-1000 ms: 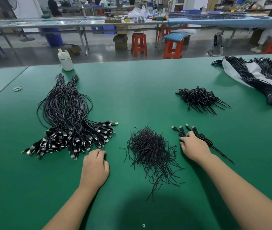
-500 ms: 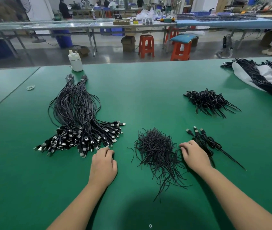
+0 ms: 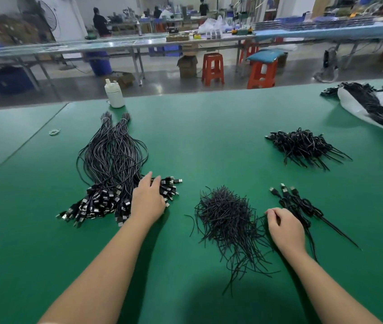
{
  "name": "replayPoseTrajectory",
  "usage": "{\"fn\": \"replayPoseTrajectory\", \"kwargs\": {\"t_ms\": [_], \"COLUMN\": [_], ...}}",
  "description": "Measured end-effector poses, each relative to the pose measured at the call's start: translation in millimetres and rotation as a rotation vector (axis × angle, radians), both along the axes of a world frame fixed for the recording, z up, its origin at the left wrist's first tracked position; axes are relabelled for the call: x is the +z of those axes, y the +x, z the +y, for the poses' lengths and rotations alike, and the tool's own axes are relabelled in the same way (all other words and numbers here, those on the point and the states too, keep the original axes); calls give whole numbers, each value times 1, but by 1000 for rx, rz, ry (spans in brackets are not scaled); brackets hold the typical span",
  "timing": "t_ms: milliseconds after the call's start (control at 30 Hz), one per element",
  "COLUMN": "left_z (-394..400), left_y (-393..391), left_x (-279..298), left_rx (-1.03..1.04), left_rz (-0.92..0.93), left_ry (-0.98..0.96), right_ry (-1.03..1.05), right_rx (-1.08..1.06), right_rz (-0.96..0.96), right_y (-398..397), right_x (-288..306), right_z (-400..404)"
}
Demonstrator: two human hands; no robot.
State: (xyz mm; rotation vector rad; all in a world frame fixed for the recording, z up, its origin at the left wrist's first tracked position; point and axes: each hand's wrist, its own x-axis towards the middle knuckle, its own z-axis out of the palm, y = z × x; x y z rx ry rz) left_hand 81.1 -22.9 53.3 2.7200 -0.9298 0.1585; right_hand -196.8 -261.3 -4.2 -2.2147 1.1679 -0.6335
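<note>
A big bundle of black USB cables (image 3: 113, 157) lies on the green table (image 3: 209, 127) at the left, its metal plugs fanned toward me. My left hand (image 3: 148, 199) reaches onto the right side of those plugs with its fingers stretched out, touching them. A loose pile of thin black ties (image 3: 225, 213) sits in the middle. My right hand (image 3: 284, 228) is at that pile's right edge, with its curled fingertips pinching a tie strand. Just right of it lie a few coiled cables (image 3: 298, 204).
A heap of tied cables (image 3: 302, 146) lies further back on the right. A white bag with more cable bundles (image 3: 373, 106) is at the far right. A white bottle (image 3: 114, 94) stands at the far edge, with rubber bands (image 3: 54, 131) at the left.
My left hand has moved forward from the bare table onto the cable plugs. My right hand has left the coiled cables and shifted left to the edge of the tie pile.
</note>
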Motion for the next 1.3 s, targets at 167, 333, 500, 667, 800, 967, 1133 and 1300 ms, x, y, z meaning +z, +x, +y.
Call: {"fn": "replayPoseTrajectory", "kwargs": {"t_ms": [167, 333, 500, 667, 800, 967, 1133, 1300], "left_z": [-10, -3, -4, -5, 7, 13, 2, -4], "left_y": [24, 26, 0, -74, -119, -143, -145, -133], "left_x": [-3, -7, 11, 21, 34, 71, 93, 91], "left_rx": [54, 121, 26, -212, -336, -489, -482, -301], "left_rz": [144, 22, -134, 121, 210, 941, 982, 1257], "left_ry": [214, 80, -13, -300, -303, -489, -782, -1066], "right_ry": [28, 38, 63, 205, 341, 443, 696, 791], "right_rx": [-12, -7, 2, 0, 50, 192, 540, 618], "right_rz": [-28, -42, -51, -160, -176, -297, -468, -653], "right_y": [-1, -2, -2, -5, -10, -11, 3, 6], "right_x": [1, 3, 7, 11, 17, 48, 86, 111], "right_z": [1, 1, 3, -2, -4, 38, 115, 143]}}
